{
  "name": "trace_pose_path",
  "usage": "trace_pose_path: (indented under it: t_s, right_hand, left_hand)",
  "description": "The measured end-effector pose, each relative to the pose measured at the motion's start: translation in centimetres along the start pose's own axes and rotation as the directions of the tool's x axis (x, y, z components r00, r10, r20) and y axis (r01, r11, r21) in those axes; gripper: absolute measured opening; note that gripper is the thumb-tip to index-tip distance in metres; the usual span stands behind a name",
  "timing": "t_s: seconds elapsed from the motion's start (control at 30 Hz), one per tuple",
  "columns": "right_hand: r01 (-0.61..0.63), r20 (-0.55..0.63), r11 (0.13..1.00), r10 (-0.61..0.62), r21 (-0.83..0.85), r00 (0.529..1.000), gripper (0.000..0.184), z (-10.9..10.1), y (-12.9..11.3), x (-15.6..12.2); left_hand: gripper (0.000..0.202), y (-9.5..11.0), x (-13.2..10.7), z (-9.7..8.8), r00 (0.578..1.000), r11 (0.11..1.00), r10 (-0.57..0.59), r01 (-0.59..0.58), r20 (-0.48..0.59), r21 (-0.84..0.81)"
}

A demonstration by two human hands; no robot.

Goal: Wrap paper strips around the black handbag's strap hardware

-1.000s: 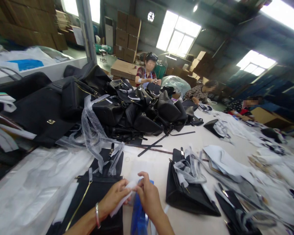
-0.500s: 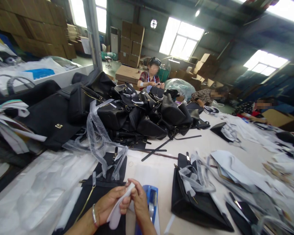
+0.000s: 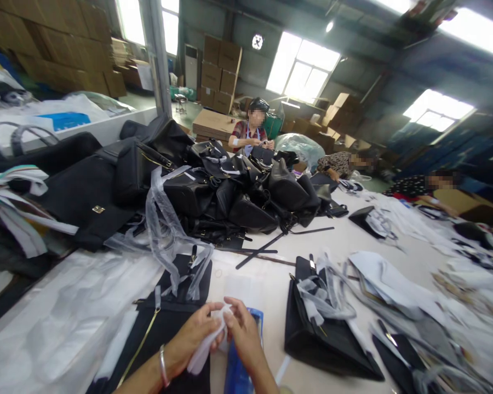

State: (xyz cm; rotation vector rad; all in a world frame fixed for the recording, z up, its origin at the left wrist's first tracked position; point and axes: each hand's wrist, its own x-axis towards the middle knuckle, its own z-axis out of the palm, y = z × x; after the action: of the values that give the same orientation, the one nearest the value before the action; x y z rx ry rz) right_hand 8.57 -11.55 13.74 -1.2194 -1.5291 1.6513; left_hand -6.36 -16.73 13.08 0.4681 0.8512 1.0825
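My left hand [image 3: 195, 336], with a silver bangle at the wrist, is closed on a thin, soft white sheet [image 3: 201, 353] folded into a narrow strip. The fingers of my right hand [image 3: 244, 331] pinch the upper end of the same sheet. Both hands are above the near edge of the table. Beneath and left of them lies a black handbag [image 3: 152, 334] with a gold zip, its straps wrapped in clear film [image 3: 170, 262]. A blue tape dispenser [image 3: 238, 375] sits partly hidden under my right forearm.
A large heap of black bags [image 3: 246, 197] spans the table's far side. Right of my hands stands another black handbag [image 3: 324, 339] with film-wrapped straps. White plastic wrapping [image 3: 66, 306] covers the left. Co-workers sit beyond, including a person in a checked shirt [image 3: 240, 131].
My fingers have shifted on the white sheet, and it looks more tightly folded. My right hand has risen slightly at the sheet's upper end. The view has shifted a little.
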Motion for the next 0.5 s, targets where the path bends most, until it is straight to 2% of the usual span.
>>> trace_pose_path:
  t_s: [0.13, 0.23, 0.3, 0.37, 0.5]
  right_hand:
    - [0.018, 0.033, 0.98, -0.012, -0.198, 0.999, 0.023, 0.5, -1.1, 0.4]
    - [-0.007, 0.028, 0.978, 0.013, -0.21, 1.0, 0.023, 0.8, -0.9, 0.9]
    - [-0.041, 0.026, 0.979, 0.047, -0.198, 0.999, 0.023, 1.1, -0.5, 1.2]
    - [-0.059, 0.005, 0.977, 0.062, -0.206, 0.998, 0.024, 1.4, -0.3, 1.5]
    - [0.024, -0.167, 0.972, -0.064, -0.232, 0.984, 0.029, 1.8, 0.1, 2.0]
  left_hand:
    - [0.052, -0.4, 0.0, 1.2, 0.992, 0.948, 0.117, -0.101, -0.035, 0.301]
    - [0.046, -0.7, 0.0, 1.5, 0.979, 0.904, 0.198, -0.159, -0.058, 0.397]
    - [0.045, -1.1, 0.2, 1.3, 0.974, 0.903, 0.212, -0.163, -0.082, 0.397]
    - [0.047, -1.4, 0.1, 0.8, 0.981, 0.932, 0.156, -0.107, -0.117, 0.345]
    - [0.046, -1.4, -1.3, 0.0, 0.995, 0.962, -0.019, 0.045, -0.099, 0.268]
